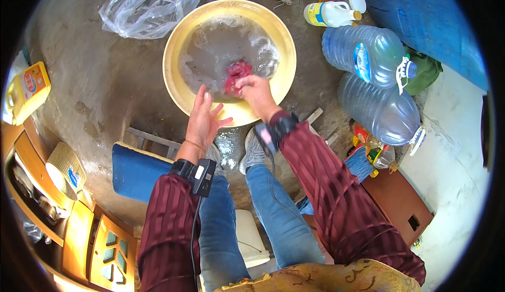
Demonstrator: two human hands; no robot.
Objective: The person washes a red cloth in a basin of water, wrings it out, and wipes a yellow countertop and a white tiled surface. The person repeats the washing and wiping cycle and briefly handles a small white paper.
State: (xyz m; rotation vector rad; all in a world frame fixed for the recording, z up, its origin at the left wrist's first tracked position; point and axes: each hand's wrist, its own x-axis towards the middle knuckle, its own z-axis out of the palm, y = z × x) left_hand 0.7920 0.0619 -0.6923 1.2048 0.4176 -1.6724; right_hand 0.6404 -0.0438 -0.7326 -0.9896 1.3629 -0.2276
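A round yellow basin (175, 84) stands on the floor in front of my feet, filled with cloudy grey, sudsy water (215, 47). My right hand (256, 93) reaches over its near right part, with closed fingers gripping a wet red cloth (238, 72). The cloth is bunched up at the water's surface, its lower part partly in the water. Over the near left rim, my left hand (204, 118) hovers with spread fingers and holds nothing. Both wrists carry strapped black devices with cables.
A clear plastic bag (152, 5) lies beyond the basin. Two large water bottles (363, 55), a white jug (334, 14) and a blue barrel (421, 18) stand right. At left are a blue-topped stool (138, 173), a yellow container (29, 92) and a wooden cabinet (79, 239).
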